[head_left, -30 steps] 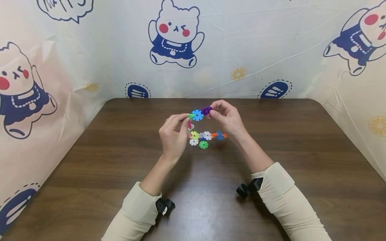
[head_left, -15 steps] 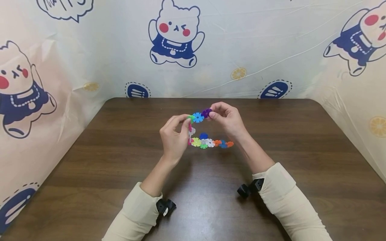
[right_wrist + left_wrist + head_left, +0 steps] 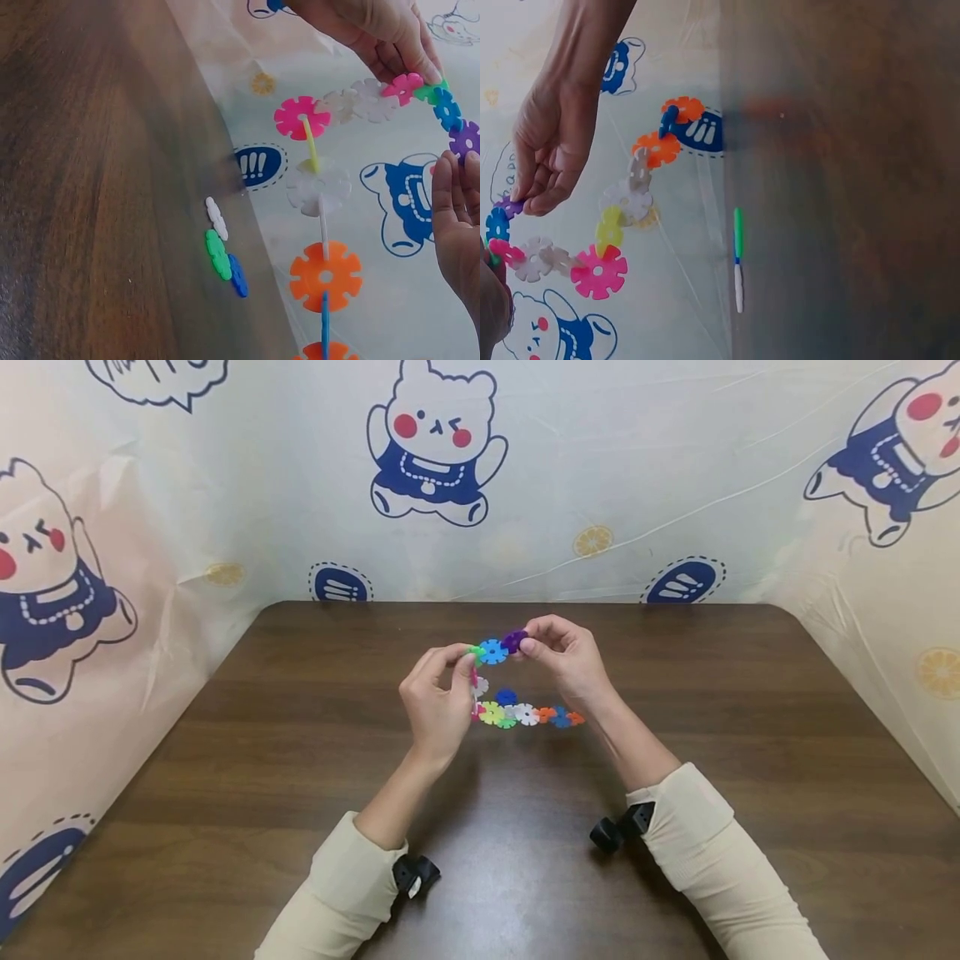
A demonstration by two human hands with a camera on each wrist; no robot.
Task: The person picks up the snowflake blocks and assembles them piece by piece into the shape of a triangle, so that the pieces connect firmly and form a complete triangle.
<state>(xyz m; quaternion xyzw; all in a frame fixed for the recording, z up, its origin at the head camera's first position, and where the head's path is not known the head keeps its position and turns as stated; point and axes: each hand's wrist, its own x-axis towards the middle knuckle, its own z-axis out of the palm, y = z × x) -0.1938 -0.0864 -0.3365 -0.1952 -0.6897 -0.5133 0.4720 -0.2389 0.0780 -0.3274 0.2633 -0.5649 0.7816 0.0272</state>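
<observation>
My left hand [image 3: 438,702] pinches a green snowflake disc [image 3: 429,93] near one end of a chain of slotted plastic discs. With thumb and fingers, my right hand [image 3: 572,660] pinches the purple disc [image 3: 514,642] at that end. Between them a light blue disc [image 3: 492,652] joins purple to green. From the green one the chain bends down through pink [image 3: 600,271], clear, yellow [image 3: 491,713] and white pieces. Orange [image 3: 307,277] and blue discs form its other end, which hangs off to the right. My left fingers partly hide the green disc.
Loose discs lie on the brown wooden table [image 3: 300,827] under the chain: a dark blue one [image 3: 506,697], a green one [image 3: 218,255] and a white one [image 3: 216,218]. A printed cloth [image 3: 637,460] walls the table's back and sides.
The chain's hanging part has swung, and its orange end now reaches lower and further right. The loose dark blue disc shows more, the loose white one is covered. Both hands keep their grips.
</observation>
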